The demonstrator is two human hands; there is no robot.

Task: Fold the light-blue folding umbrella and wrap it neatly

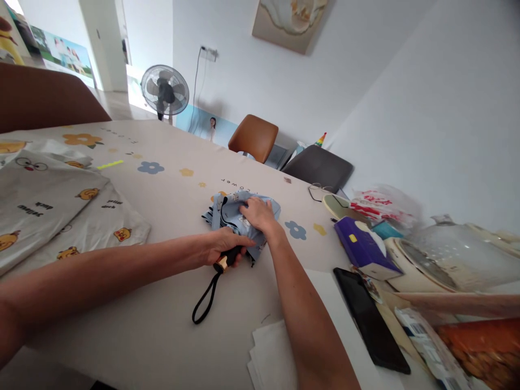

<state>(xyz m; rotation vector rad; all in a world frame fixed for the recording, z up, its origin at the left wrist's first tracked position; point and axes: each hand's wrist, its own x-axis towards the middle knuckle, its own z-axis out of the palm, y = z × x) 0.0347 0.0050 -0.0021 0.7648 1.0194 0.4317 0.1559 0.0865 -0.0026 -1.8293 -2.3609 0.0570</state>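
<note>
A light blue folding umbrella (231,211) lies bunched on the table, its canopy closed but loose. My left hand (229,246) is wrapped round its black handle, which has a gold-coloured band and a black wrist strap (206,303) hanging toward me. On the canopy's far right side rests my right hand (257,214), fingers bent against the blue cloth. Whether those fingers pinch a fold cannot be made out, since cloth and hand cover the spot. Part of the handle is hidden in my left palm.
A white cloth with duck prints (81,211) covers the table's left. To the right are a black phone (371,319), a purple tissue box (365,249), eyeglasses (320,192), a plastic bag (385,203) and white papers (274,355). Chairs (254,137) and a fan (165,90) stand beyond.
</note>
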